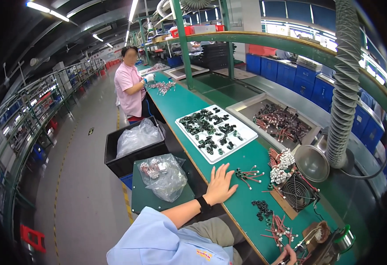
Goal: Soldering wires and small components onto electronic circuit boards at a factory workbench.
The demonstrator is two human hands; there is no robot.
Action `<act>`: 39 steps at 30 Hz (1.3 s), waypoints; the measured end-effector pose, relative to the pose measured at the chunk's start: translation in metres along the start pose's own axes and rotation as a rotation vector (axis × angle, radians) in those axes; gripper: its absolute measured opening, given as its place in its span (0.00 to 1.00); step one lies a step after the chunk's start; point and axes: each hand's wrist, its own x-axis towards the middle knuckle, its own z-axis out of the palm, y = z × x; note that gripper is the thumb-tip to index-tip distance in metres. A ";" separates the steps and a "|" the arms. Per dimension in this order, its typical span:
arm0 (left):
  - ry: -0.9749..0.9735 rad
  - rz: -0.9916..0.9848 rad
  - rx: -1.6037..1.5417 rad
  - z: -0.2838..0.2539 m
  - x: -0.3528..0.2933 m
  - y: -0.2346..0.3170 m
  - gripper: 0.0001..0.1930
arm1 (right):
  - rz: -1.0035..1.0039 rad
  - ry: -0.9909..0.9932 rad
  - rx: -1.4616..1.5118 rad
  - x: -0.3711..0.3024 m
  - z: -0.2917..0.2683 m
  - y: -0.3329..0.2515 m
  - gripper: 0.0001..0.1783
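Green workbench [242,159] under left hand [220,184], flat, fingers spread, holding nothing, just beside red-wired connector bundle [249,174]. Right hand [286,256] at lower edge near red wires [276,229]; grip cannot tell. White tray [246,132] of black parts beyond.

2 clear plastic bags: one [137,138] in the black bin, one [165,176] on the green side stand.
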 end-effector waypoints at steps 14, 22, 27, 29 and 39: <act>-0.010 0.056 -0.527 -0.051 0.009 0.051 0.21 | -0.211 0.067 -0.305 -0.024 0.014 0.039 0.07; 0.194 0.810 -1.386 -0.153 0.033 0.131 0.20 | 0.158 0.113 -0.069 -0.026 0.026 0.037 0.09; -0.209 0.607 -1.682 -0.129 0.028 0.135 0.10 | 0.339 0.162 -0.087 -0.037 0.026 0.024 0.09; -0.274 0.488 -1.646 -0.129 0.027 0.129 0.13 | 0.299 0.114 -0.204 -0.037 0.030 0.018 0.10; -0.287 0.448 -1.648 -0.113 0.030 0.099 0.06 | -0.150 -0.263 -0.568 -0.011 0.057 0.004 0.13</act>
